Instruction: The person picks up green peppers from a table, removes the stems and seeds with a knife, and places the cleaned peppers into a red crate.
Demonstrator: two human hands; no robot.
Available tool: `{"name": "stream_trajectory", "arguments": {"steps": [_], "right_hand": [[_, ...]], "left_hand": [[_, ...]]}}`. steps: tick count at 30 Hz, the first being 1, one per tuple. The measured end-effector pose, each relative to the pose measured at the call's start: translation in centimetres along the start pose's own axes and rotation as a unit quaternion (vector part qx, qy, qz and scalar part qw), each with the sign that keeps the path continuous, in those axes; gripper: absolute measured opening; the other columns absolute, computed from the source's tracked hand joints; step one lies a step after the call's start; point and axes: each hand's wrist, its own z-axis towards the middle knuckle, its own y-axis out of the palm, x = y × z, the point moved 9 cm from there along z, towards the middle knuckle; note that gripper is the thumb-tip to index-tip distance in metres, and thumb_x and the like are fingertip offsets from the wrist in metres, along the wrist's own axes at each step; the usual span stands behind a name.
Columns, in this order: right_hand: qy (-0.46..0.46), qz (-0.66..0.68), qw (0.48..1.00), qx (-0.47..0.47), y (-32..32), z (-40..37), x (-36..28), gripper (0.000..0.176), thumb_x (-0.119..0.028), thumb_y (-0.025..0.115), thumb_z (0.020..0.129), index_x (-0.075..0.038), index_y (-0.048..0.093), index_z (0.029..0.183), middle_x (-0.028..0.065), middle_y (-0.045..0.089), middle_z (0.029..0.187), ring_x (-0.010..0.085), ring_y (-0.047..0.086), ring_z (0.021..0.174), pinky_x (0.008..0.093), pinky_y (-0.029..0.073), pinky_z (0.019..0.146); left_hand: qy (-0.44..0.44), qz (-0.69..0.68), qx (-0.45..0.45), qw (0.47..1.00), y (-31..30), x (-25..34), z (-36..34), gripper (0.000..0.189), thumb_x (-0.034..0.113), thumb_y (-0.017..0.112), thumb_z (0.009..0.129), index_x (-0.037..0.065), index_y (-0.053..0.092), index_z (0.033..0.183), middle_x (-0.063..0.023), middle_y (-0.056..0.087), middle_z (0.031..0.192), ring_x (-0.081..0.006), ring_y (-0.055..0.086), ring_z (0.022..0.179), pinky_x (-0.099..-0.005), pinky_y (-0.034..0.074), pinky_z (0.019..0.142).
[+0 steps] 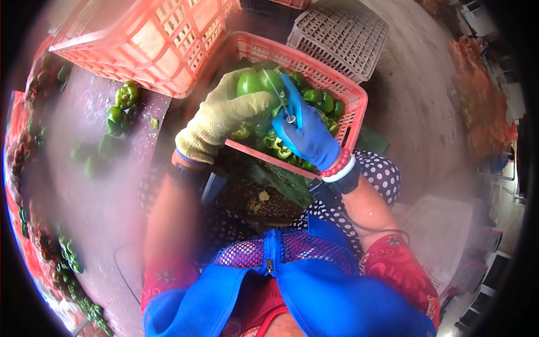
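- My left hand [227,112], in a cream knit glove, is curled around a green pepper [250,84], thumb on its near side and fingers on its far side.
- That pepper is up over the pink crate [355,121], between my two hands.
- My right hand [311,137], in a blue glove, has its fingers wrapped around what looks like a small knife [290,119]; one finger points far, beside the thin blade.
- The blade stands close against the pepper's right side; glare and haze keep me from telling whether it cuts in.
- Below my hands, the crate holds cut green peppers [281,149], some showing pale insides.
- Far left, a bigger pink crate [140,50] stands tilted.
- Far right, just beyond my crate, sits a grey crate [342,36].
- To the left, two loose peppers [117,121] lie close together on a purplish surface [84,208], a small green piece [154,123] near them.
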Motion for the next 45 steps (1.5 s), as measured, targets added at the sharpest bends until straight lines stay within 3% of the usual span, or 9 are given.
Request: {"name": "stream_trajectory", "arguments": {"steps": [6,13,19,23,30,33,36,41,45], "right_hand": [[-0.009,-0.037,0.999,-0.029,0.5,-0.1,0.2,0.085,-0.010,0.062,0.088,-0.002,0.015,0.158,0.0244,0.060,0.130,0.0322,0.065,0.114,0.0419,0.052,0.094],[-0.029,0.008,1.000,0.004,1.5,0.7,1.2,0.075,-0.008,0.060,0.089,-0.002,0.024,0.155,0.0247,0.059,0.134,0.0354,0.059,0.125,0.0403,0.049,0.101],[0.017,-0.062,0.998,-0.020,1.8,1.1,2.6,0.060,-0.015,0.060,0.091,-0.005,0.040,0.147,0.0247,0.061,0.130,0.0366,0.060,0.123,0.0429,0.049,0.101],[0.081,-0.051,0.995,-0.013,1.2,1.4,2.9,0.055,-0.019,0.063,0.089,-0.005,0.048,0.139,0.0239,0.064,0.125,0.0369,0.062,0.119,0.0425,0.050,0.099],[0.047,-0.060,0.997,0.007,1.2,1.4,5.5,0.059,-0.025,0.063,0.088,-0.005,0.047,0.141,0.0231,0.067,0.120,0.0372,0.065,0.113,0.0428,0.053,0.097],[0.090,-0.090,0.992,-0.015,1.3,1.6,5.9,0.062,-0.028,0.063,0.088,-0.004,0.045,0.143,0.0242,0.067,0.118,0.0384,0.066,0.111,0.0436,0.054,0.096],[0.047,-0.074,0.996,0.015,1.3,1.0,5.8,0.061,-0.028,0.061,0.090,-0.007,0.044,0.145,0.0251,0.067,0.119,0.0402,0.065,0.112,0.0446,0.054,0.096],[-0.068,-0.126,0.989,0.024,2.5,1.2,4.6,0.059,-0.027,0.059,0.091,-0.008,0.044,0.145,0.0256,0.065,0.120,0.0423,0.063,0.113,0.0460,0.053,0.097],[0.008,-0.058,0.998,-0.009,4.1,1.2,6.4,0.054,-0.028,0.058,0.091,-0.009,0.048,0.141,0.0245,0.065,0.121,0.0430,0.062,0.113,0.0473,0.051,0.099]], "left_hand": [[0.004,0.030,0.044,0.999,-0.9,-0.5,-0.4,0.080,0.025,0.084,0.083,0.002,0.041,0.147,-0.0085,0.062,0.126,-0.0193,0.063,0.110,-0.0327,0.054,0.090],[-0.021,0.132,0.091,0.987,-1.7,-1.6,-0.7,0.081,0.023,0.086,0.081,0.003,0.043,0.147,-0.0074,0.063,0.126,-0.0154,0.062,0.109,-0.0312,0.054,0.090],[0.032,0.221,0.135,0.965,-2.6,-2.7,-0.4,0.075,0.019,0.085,0.082,0.005,0.047,0.145,-0.0056,0.065,0.121,-0.0131,0.063,0.101,-0.0271,0.055,0.083],[0.020,0.111,0.151,0.982,-1.8,-3.1,-0.5,0.074,0.022,0.085,0.082,0.004,0.048,0.144,-0.0047,0.066,0.117,-0.0116,0.064,0.096,-0.0263,0.055,0.079],[0.050,0.223,0.192,0.954,-1.9,-3.1,-0.2,0.074,0.023,0.087,0.080,0.003,0.051,0.141,-0.0057,0.066,0.114,-0.0115,0.064,0.095,-0.0256,0.056,0.077],[0.041,0.191,0.189,0.962,-1.9,-3.1,0.0,0.087,0.038,0.088,0.074,0.001,0.048,0.142,-0.0110,0.066,0.121,-0.0184,0.064,0.106,-0.0319,0.054,0.090],[-0.020,0.068,0.072,0.995,-0.2,-1.7,0.5,0.085,0.032,0.091,0.073,-0.001,0.050,0.139,-0.0075,0.067,0.114,-0.0144,0.065,0.096,-0.0293,0.055,0.082],[-0.069,0.216,0.156,0.961,-2.4,-3.2,-0.3,0.080,0.033,0.091,0.072,-0.003,0.053,0.133,-0.0089,0.067,0.110,-0.0162,0.066,0.094,-0.0307,0.056,0.080],[-0.051,0.250,0.190,0.948,-2.7,-2.7,-0.5,0.079,0.034,0.091,0.073,-0.002,0.053,0.132,-0.0097,0.067,0.108,-0.0168,0.066,0.092,-0.0308,0.057,0.078]]}}
